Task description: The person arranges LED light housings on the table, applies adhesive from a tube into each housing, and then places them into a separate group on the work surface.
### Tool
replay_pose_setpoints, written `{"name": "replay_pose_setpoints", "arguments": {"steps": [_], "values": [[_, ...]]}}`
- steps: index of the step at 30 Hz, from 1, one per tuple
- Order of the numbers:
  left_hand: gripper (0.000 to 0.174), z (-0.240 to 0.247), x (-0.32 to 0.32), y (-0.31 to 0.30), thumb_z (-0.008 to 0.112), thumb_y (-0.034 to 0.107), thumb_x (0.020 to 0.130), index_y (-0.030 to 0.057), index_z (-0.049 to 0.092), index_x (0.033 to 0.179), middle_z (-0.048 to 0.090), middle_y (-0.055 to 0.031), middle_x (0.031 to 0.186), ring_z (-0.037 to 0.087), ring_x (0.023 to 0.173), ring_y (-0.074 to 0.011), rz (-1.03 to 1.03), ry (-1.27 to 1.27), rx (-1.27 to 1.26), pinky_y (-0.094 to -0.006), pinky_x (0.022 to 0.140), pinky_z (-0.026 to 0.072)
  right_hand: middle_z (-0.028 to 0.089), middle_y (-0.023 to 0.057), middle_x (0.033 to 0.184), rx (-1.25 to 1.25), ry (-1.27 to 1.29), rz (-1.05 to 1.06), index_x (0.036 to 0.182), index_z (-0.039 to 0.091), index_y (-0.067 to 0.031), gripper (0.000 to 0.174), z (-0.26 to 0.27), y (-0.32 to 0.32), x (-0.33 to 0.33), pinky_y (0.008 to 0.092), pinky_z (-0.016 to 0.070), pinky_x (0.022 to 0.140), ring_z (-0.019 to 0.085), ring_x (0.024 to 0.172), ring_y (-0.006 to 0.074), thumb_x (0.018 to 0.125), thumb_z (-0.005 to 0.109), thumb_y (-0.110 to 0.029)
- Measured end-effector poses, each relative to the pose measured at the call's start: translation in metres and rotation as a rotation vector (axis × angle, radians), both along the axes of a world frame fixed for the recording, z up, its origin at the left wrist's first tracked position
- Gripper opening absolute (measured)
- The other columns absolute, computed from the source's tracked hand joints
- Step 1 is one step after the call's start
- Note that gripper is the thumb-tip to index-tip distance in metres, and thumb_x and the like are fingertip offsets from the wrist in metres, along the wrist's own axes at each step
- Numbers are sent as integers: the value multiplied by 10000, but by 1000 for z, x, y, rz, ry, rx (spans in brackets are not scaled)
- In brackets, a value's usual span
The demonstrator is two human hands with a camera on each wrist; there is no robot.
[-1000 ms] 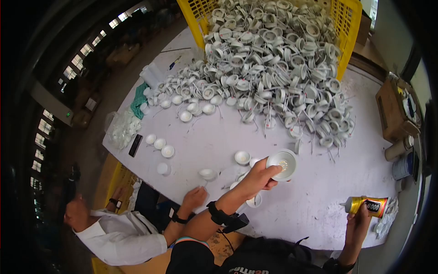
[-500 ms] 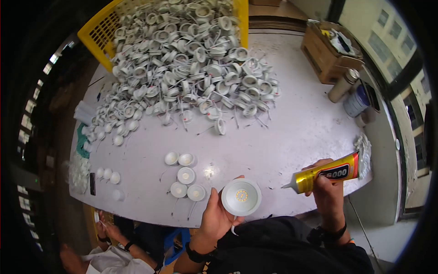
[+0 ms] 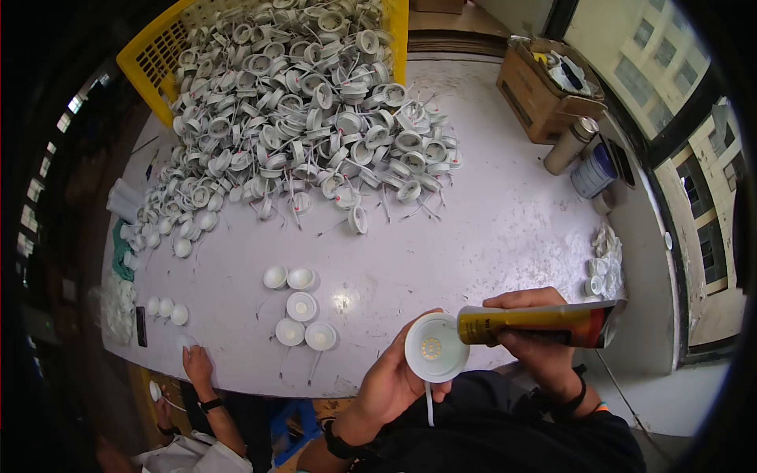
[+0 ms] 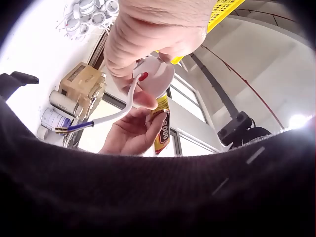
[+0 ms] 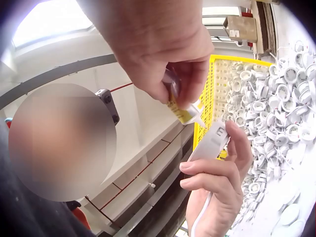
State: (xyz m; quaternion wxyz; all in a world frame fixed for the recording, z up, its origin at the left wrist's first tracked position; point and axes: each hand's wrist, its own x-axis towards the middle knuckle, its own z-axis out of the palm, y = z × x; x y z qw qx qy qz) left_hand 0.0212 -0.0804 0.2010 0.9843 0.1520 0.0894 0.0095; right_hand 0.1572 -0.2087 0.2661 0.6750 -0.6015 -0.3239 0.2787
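Observation:
My left hand (image 3: 394, 385) grips a round white downlight (image 3: 446, 368) with a ring of small yellow LEDs at its bottom. Its bowl faces up toward my head. From its back runs a white cable (image 4: 116, 116) with bare wire ends. In my right hand (image 3: 546, 356) is a yellow glue tube (image 3: 516, 323), pinched between thumb and fingers. The tube's front end overlaps the light's right rim in the head view. Seen from the right wrist, the pale nozzle (image 5: 200, 122) points down close to the rim of the light (image 5: 213, 140).
Several white lights (image 3: 301, 306) stand left of my hands. Behind them a large heap of white lights (image 3: 292, 118) spills from a yellow crate (image 3: 400, 47). A cardboard box (image 3: 544, 91), a flask (image 3: 572, 146) and a tub (image 3: 593, 173) line the right. Another person's hand (image 3: 197, 365) is at lower left.
My left hand has brought the light in front of my body. The glue tube has come left, its nozzle now tipped down at the light's rim. The head view has swung right.

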Motion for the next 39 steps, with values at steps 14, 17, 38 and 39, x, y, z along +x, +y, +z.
{"name": "replay_pose_setpoints", "arguments": {"steps": [14, 17, 38, 39], "values": [[544, -10, -3, -1, 282, 411, 877, 52, 177, 1272, 446, -168, 1086, 565, 775, -222, -59, -52, 36, -310, 615, 488, 533, 148, 1017, -49, -74, 8, 982, 466, 3, 301, -2, 5, -3, 274, 465, 774, 534, 933, 183, 716, 601, 41], [553, -7, -3, 0, 284, 414, 875, 48, 170, 1273, 447, -166, 1083, 563, 785, -216, -52, -64, 58, -307, 621, 488, 531, 143, 1025, -48, -97, 7, 982, 470, -2, 300, -2, 5, -5, 273, 462, 778, 530, 944, 182, 716, 602, 40], [494, -2, -3, 3, 288, 398, 880, 60, 257, 1239, 484, -139, 987, 531, 675, -193, -34, 5, 73, -268, 493, 419, 595, 84, 887, -356, -494, 74, 950, 539, -42, 306, 33, -2, 0, 273, 500, 682, 613, 776, 208, 674, 670, -58], [486, -2, -3, 2, 283, 395, 882, 58, 267, 1232, 486, -136, 983, 528, 664, -192, -3, 27, 81, -268, 482, 412, 596, 80, 880, -344, -493, 106, 943, 546, -47, 306, 34, -4, 0, 272, 498, 681, 613, 769, 208, 666, 675, -62]]}}
